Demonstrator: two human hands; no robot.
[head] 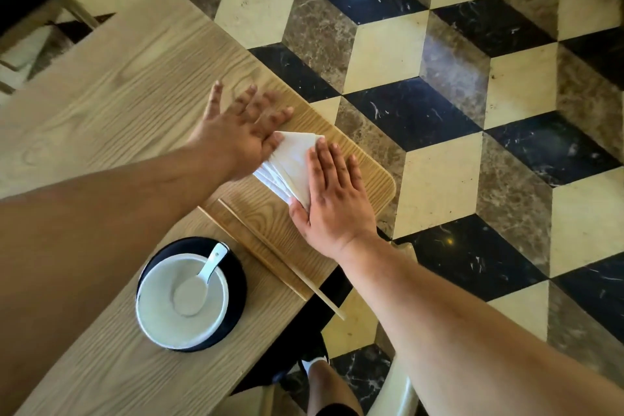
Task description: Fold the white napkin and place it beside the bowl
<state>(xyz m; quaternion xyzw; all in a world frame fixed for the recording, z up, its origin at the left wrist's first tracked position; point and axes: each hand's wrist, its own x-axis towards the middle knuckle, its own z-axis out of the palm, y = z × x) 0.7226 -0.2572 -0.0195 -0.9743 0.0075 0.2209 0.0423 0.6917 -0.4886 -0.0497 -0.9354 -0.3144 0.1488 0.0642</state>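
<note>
A white napkin point(289, 162) lies folded into layers near the right corner of the wooden table point(111, 91). My right hand point(332, 199) rests flat on the napkin's right side, fingers together and stretched out. My left hand point(238, 132) lies with spread fingers at the napkin's left edge, its thumb tip touching the top corner. Neither hand grips it. A white bowl point(182, 300) with a white spoon point(199, 280) in it stands on a black saucer point(233, 280), nearer to me and to the left of the napkin.
Two wooden chopsticks point(270, 253) lie side by side between the bowl and the napkin, one end jutting past the table edge. The table edge runs just right of my right hand. Below lie a cube-patterned tile floor point(439, 78), my knee and a pale chair point(391, 392).
</note>
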